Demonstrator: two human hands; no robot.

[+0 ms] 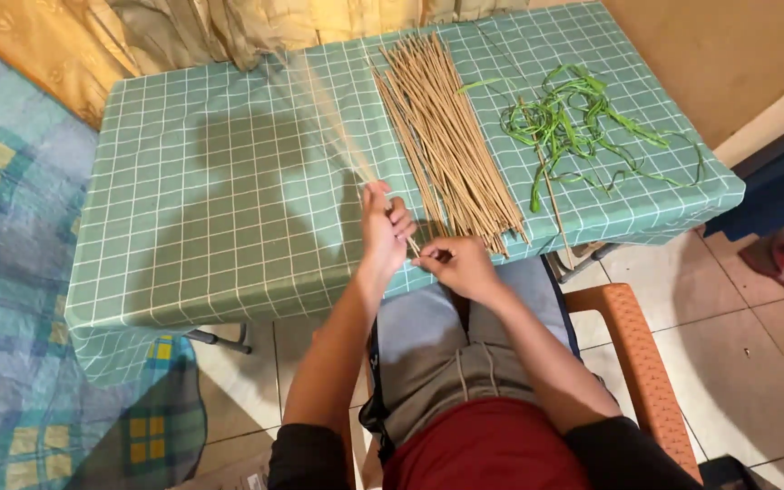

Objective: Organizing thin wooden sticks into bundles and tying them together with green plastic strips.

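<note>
1. The left hand [383, 222] is wrapped around a thin bunch of sticks [342, 136]; its fingers are curled tight on them at the near edge of the table [210, 209].
2. The bunch runs up and away over the table, but motion blur smears it, so the number of sticks cannot be told.
3. The right hand [457, 265] sits just beside the left; its fingers are pinched together at the lower end of the sticks, though what exactly they pinch is too small to make out.
4. A loose pile [442, 136] of the same tan sticks lies on the table, right of the hands.
5. Green strips [564, 122] lie tangled further right, near the table's edge.
6. An orange chair [632, 354] is partly hidden by the person's legs.
</note>
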